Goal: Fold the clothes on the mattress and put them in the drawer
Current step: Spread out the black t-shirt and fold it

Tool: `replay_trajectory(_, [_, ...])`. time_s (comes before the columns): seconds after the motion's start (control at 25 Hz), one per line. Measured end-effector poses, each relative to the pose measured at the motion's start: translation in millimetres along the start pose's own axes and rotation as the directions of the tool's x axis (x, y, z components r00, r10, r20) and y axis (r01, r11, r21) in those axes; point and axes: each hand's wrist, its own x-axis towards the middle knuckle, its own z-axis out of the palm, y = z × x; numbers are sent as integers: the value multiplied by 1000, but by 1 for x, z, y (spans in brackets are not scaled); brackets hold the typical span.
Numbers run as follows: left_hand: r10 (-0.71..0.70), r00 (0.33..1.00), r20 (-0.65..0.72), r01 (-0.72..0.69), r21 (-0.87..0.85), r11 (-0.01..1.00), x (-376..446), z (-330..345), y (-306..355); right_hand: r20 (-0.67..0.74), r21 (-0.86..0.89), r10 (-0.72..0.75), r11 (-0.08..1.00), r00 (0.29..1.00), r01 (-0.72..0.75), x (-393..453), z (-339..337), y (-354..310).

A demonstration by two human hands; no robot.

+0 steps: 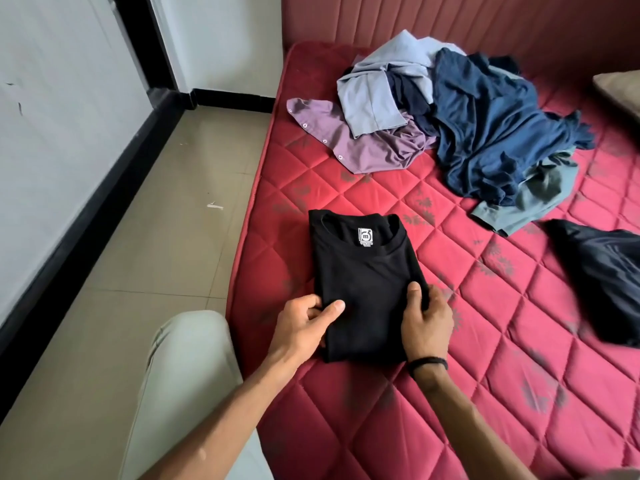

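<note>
Black T-shirt (363, 282) folded flat on red mattress (485, 341); unfolded pile (467, 126) beyond.

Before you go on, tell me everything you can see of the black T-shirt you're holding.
The black T-shirt is plain, soft-looking knit, folded into a narrow upright rectangle with its round collar and white neck label facing up at the far end. It lies flat near the left edge of the red quilted mattress. The left hand pinches its left edge and the right hand grips its right edge, both toward the near end.

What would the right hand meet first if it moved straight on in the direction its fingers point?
Probably bare red mattress, then the purple shirt in the heap; the right hand points up-left along the black T-shirt edge.
</note>
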Motion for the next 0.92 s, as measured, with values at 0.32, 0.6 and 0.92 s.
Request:
replay_trajectory(0.32, [-73, 966, -248, 110, 139, 984, -2, 11, 43, 189, -246, 155, 963, 970, -106, 14, -8, -24])
replay_trajectory(0.6, [-115, 986, -118, 146, 295, 944, -1, 15, 49, 612, 39, 435, 817, 660, -575, 22, -44, -36])
replay_trajectory(0.92, [31, 987, 155, -56, 156, 986, -19, 59, 58, 749, 522, 236, 365, 619, -771, -19, -127, -18])
